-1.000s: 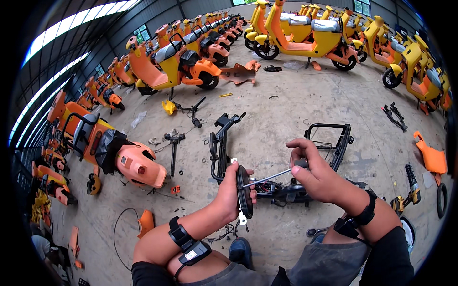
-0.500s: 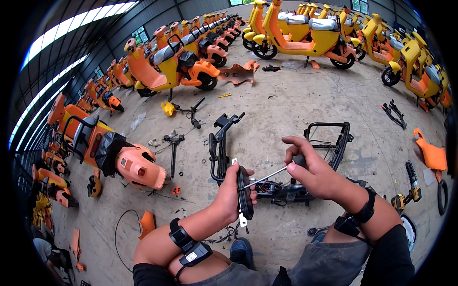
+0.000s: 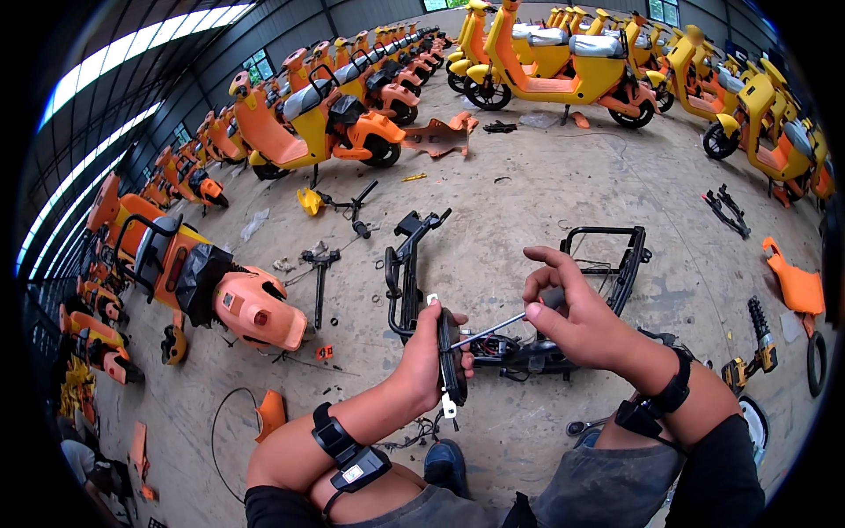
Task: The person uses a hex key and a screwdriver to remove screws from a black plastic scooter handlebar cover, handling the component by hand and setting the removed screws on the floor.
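Note:
My left hand is closed around a long, narrow black part with a white tab at each end, held upright above the floor. What kind of part it is, I cannot tell. My right hand grips a screwdriver by its dark handle, thumb and fingers around it and the index finger raised. The metal shaft slants down to the left, its tip at the face of the black part. Just beyond both hands lies a black scooter frame with exposed wiring in its middle.
Left of me, an orange scooter lies tipped over. A handlebar assembly and a black fork rest nearby. To the right are a yellow cordless drill, an orange panel and a tyre. Rows of scooters stand behind.
My right hand's fingers have shifted slightly around the screwdriver handle. The left hand and the black part stay almost where they were.

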Motion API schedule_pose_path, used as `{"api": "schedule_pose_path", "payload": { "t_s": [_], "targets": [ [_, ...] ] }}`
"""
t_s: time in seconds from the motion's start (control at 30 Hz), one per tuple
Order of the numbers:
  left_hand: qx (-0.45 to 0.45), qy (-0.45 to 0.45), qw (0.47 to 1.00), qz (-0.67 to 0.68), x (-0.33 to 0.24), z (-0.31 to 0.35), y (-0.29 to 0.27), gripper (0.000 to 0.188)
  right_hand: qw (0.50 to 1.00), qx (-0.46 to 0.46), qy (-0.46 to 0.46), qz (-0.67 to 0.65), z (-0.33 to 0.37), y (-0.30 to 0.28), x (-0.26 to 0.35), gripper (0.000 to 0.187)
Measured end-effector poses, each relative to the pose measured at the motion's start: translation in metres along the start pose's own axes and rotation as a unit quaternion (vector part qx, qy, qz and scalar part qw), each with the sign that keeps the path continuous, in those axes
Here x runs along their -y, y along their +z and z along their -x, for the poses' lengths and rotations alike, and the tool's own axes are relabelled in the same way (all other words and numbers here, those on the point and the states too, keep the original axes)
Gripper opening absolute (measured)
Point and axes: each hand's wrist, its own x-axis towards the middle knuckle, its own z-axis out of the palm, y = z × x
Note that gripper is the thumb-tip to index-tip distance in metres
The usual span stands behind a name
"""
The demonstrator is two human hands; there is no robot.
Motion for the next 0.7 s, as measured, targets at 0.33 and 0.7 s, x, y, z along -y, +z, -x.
{"api": "schedule_pose_path", "payload": {
  "t_s": [0.33,0.7],
  "targets": [
    [-0.002,0.003,1.0,0.004,0.0,-0.002,-0.001,0.058,0.994,0.037,0.026,0.1,0.0,-0.013,0.001,0.044],
    [-0.008,0.009,1.0,-0.001,0.001,0.0,-0.004,0.057,0.955,0.149,0.131,0.219,-0.012,-0.026,-0.003,0.048]
  ]
}}
